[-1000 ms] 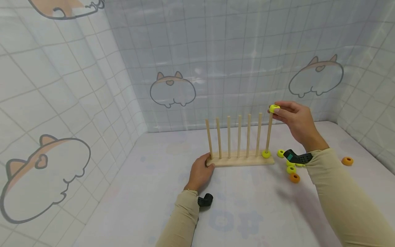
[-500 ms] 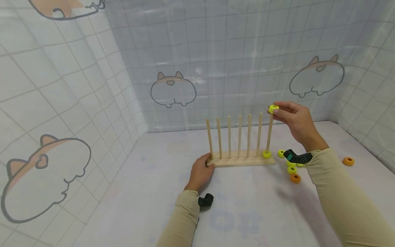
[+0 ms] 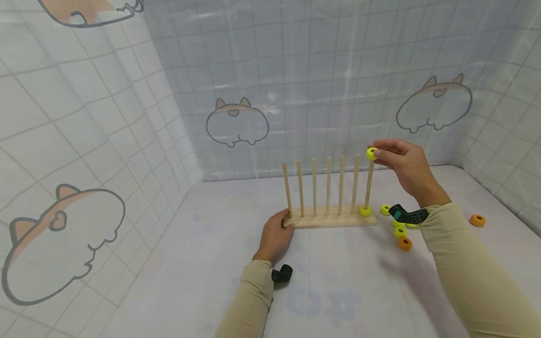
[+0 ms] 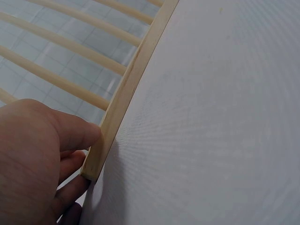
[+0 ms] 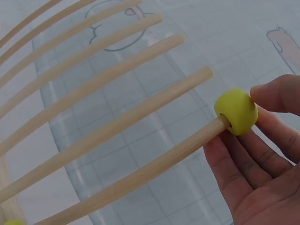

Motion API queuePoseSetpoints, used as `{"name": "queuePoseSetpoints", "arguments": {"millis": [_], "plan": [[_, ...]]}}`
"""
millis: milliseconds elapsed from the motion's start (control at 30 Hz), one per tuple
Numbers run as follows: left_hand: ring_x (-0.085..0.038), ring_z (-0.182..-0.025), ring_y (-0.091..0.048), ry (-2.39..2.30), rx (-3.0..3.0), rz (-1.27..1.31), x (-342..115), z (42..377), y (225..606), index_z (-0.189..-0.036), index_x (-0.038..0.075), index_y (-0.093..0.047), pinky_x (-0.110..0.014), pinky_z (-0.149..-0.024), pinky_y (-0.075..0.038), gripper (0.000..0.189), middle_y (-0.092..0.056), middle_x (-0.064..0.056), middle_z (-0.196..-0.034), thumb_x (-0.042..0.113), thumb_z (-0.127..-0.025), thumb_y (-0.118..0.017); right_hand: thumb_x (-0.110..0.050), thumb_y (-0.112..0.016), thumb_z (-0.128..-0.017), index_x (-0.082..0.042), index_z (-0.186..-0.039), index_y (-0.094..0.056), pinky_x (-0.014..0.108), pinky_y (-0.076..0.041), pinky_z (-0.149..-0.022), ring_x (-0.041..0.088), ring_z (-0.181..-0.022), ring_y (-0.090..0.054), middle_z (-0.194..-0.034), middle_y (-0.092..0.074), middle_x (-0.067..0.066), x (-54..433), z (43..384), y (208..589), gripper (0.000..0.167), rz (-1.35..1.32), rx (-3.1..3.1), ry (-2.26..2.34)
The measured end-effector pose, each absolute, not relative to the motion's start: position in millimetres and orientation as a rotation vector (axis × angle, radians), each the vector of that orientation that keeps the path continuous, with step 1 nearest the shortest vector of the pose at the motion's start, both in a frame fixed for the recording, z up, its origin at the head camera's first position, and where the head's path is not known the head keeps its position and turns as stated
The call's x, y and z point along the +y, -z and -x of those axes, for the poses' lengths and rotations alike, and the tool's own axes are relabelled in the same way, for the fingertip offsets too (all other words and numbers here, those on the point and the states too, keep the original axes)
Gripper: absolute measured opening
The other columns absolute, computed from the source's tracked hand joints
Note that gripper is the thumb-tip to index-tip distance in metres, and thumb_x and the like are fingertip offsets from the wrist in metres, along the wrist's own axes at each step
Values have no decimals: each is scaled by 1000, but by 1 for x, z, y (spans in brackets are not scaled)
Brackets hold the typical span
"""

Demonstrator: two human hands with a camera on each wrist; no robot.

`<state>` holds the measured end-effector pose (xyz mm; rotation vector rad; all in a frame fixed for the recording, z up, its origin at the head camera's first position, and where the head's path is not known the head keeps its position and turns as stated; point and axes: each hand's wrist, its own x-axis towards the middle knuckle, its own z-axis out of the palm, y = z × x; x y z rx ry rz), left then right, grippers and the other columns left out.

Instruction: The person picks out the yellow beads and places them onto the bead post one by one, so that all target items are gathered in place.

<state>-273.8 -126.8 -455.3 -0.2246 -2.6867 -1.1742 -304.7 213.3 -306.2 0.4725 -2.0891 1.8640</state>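
A wooden rack [image 3: 329, 221] with a row of several upright pegs stands on the table. My left hand [image 3: 275, 237] grips the left end of its base, thumb on the front edge, as the left wrist view shows. At the top of the rightmost peg [image 3: 369, 184], my right hand [image 3: 407, 164] pinches a yellow bead [image 5: 236, 111] between thumb and fingers. The peg's tip sits in the bead's hole in the right wrist view. Another yellow bead [image 3: 365, 211] rests at the foot of that same peg. The other pegs are bare.
Right of the rack lie several loose yellow beads [image 3: 400, 232], partly hidden by the right wrist's camera. An orange bead [image 3: 404, 243] lies in front of them, and another orange bead [image 3: 477, 220] farther right. A tile-patterned curtain [image 3: 329, 84] stands behind the table.
The yellow bead in my right hand has tilted and come slightly down and left onto the tip of the rightmost peg. My left hand stays on the rack's base.
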Motion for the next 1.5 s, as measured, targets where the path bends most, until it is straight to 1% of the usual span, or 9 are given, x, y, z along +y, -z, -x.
{"name": "queuePoseSetpoints", "arguments": {"millis": [267, 467, 700, 867, 967, 1100, 1233, 1400, 1500], "plan": [[-30, -130, -52, 1177, -2684, 231, -126, 273, 454, -143, 2, -55, -43, -108, -43, 50, -58, -15, -139, 14, -95, -63, -20, -68, -97, 8, -127, -60, 18, -52, -90, 14, -107, -66, -121, -67, 14, 215, 305, 308, 42, -481, -2042, -1902], [-29, -131, -52, 1177, -2687, 223, -126, 274, 455, -143, 3, -54, -43, -108, -43, 50, -58, -14, -139, 14, -95, -63, -18, -69, -96, 10, -127, -59, 21, -54, -89, 15, -104, -67, -117, -68, 9, 219, 303, 312, 42, -483, -2005, -1950], [-29, -131, -52, 1175, -2688, 225, -127, 274, 454, -143, 3, -54, -43, -108, -43, 50, -58, -14, -139, 14, -96, -64, -21, -67, -98, 3, -125, -61, 21, -55, -86, 13, -101, -68, -112, -70, 3, 228, 295, 325, 37, -437, -2017, -1974], [-29, -131, -52, 1190, -2685, 229, -127, 274, 455, -144, 3, -54, -43, -108, -43, 50, -58, -14, -139, 15, -96, -64, -20, -68, -97, 3, -126, -59, 22, -56, -84, 12, -99, -69, -108, -72, -1, 236, 285, 341, 38, -368, -2014, -2024], [-29, -131, -52, 1195, -2680, 231, -127, 274, 455, -143, 3, -54, -42, -108, -43, 50, -58, -14, -139, 15, -96, -64, -18, -68, -97, 5, -125, -59, 22, -56, -83, 12, -98, -70, -106, -73, -1, 241, 281, 350, 38, -347, -2008, -2046], [-28, -131, -52, 1189, -2676, 228, -128, 275, 456, -143, 4, -55, -42, -108, -43, 50, -58, -13, -139, 14, -95, -65, -20, -68, -97, 3, -126, -59, 22, -56, -83, 12, -97, -70, -107, -73, 0, 246, 278, 361, 38, -324, -2033, -2039], [-28, -131, -52, 1183, -2678, 227, -129, 275, 456, -143, 4, -55, -42, -108, -43, 50, -58, -13, -139, 15, -95, -65, -22, -66, -98, -1, -125, -61, 20, -56, -82, 10, -96, -69, -107, -72, -1, 251, 274, 369, 34, -305, -2068, -2007], [-29, -131, -52, 1176, -2681, 227, -129, 276, 456, -144, 4, -54, -42, -108, -42, 51, -58, -13, -139, 15, -95, -65, -19, -66, -98, -2, -122, -63, 20, -56, -81, 10, -95, -70, -107, -72, 1, 256, 272, 377, 30, -327, -2029, -2064], [-29, -130, -52, 1175, -2686, 226, -128, 276, 456, -144, 4, -54, -43, -108, -43, 50, -58, -13, -139, 16, -96, -64, -20, -64, -99, -1, -124, -62, 20, -56, -81, 9, -96, -70, -107, -72, -1, 261, 271, 380, 31, -311, -2085, -2007]]}}
